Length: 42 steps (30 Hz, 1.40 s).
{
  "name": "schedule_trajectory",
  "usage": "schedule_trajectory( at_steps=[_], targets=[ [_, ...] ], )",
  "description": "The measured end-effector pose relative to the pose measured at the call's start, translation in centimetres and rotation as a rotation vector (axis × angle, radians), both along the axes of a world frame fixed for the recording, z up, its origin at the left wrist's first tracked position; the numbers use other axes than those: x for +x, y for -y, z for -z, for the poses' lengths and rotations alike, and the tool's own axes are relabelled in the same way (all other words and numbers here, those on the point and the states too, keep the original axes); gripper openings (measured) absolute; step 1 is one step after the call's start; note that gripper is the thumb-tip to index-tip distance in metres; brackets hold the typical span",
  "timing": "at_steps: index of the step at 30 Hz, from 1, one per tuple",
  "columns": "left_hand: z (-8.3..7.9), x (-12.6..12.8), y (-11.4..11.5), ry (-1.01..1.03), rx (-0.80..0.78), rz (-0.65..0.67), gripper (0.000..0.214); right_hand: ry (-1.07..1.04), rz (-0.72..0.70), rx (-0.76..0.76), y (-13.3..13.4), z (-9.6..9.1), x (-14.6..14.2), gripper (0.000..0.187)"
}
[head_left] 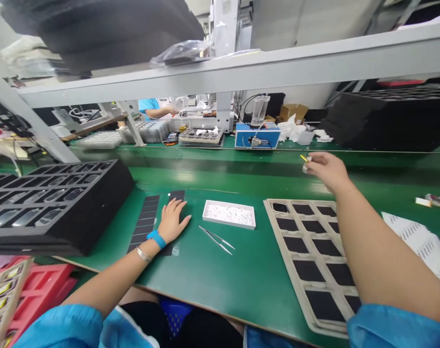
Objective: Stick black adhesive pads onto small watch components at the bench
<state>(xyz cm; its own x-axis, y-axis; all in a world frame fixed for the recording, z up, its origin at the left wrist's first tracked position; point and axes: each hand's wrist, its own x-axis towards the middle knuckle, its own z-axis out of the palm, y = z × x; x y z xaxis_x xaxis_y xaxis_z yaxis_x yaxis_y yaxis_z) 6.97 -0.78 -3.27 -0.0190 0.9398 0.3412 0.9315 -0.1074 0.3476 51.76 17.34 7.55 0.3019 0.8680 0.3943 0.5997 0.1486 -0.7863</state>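
Note:
My left hand (173,220) lies flat with fingers spread on a strip of dark rectangular pads (144,223) on the green bench. My right hand (326,169) is stretched forward over the bench, its fingers pinched on a small white piece with a yellow tip (305,161). Between the hands lie metal tweezers (217,239) and a shallow white tray of tiny parts (229,214). Under my right forearm sits a beige tray with dark square pockets (306,251).
A stack of black foam trays with clear parts (53,203) stands at the left. A blue box device (258,135) and more trays (201,136) sit at the back. A white printed sheet (418,241) lies at the right. Another person's arm (158,112) shows beyond the bench.

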Motion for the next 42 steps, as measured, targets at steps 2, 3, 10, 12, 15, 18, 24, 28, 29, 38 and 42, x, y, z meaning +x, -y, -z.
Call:
schedule_trajectory(
  at_steps=[2, 3, 10, 12, 15, 18, 24, 28, 29, 38, 42],
  targets=[
    [-0.5, -0.1, 0.0, 0.051, 0.062, 0.003, 0.046, -0.307, -0.172, 0.016, 1.8, -2.6, -3.7, 0.040],
    [-1.0, -0.1, 0.1, 0.082, 0.096, 0.013, 0.045, -0.415, -0.253, 0.021, 3.0, -3.9, -5.7, 0.039],
    [-7.1, 0.1, 0.0, 0.836, -0.038, 0.218, 0.043, -0.558, -0.733, -0.046, 11.4, -5.6, -19.8, 0.029],
    [-8.3, 0.0, 0.0, 1.172, -0.255, 0.286, 0.044, -0.540, -0.811, -0.113, 13.0, -3.7, -23.6, 0.029],
    [-8.6, -0.8, 0.0, 1.500, -0.498, 0.383, 0.035, -0.438, -0.825, -0.091, 14.6, -0.3, -28.4, 0.028],
    [-7.2, -2.4, -0.3, 1.657, -0.603, 0.396, 0.018, -0.277, -0.747, 0.035, 15.6, 2.7, -31.7, 0.023],
    [-3.9, -5.1, -1.3, 1.687, -0.684, 0.374, 0.021, -0.162, -0.659, 0.064, 16.0, 7.1, -34.1, 0.017],
    [-3.5, -5.6, -1.7, 1.654, -0.739, 0.407, 0.024, -0.078, -0.590, 0.241, 16.5, 8.2, -34.0, 0.014],
    [-3.5, -5.6, -1.8, 1.653, -0.743, 0.416, 0.025, -0.056, -0.585, 0.278, 16.7, 8.3, -34.0, 0.014],
    [-3.2, -6.1, -1.4, 1.639, -0.751, 0.508, 0.042, -0.106, -0.533, 0.235, 18.1, 8.2, -33.6, 0.016],
    [-3.4, -6.0, -1.0, 1.657, -0.714, 0.547, 0.048, -0.182, -0.464, 0.182, 18.0, 8.2, -32.9, 0.028]
  ],
)
